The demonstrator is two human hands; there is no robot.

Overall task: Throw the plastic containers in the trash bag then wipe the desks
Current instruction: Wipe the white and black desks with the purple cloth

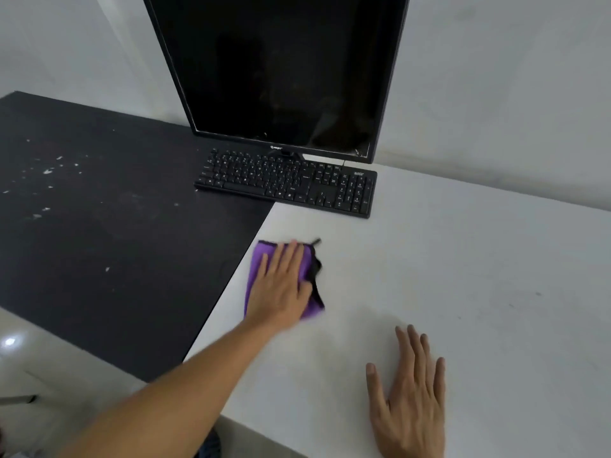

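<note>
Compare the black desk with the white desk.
The black desk is dark and flecked with white specks; the white desk is pale with only faint marks. The white desk has the cloth under the left hand and the right hand flat on it; the black desk has neither hand. Shared: both are flat, they abut, and the keyboard lies across both.
</note>
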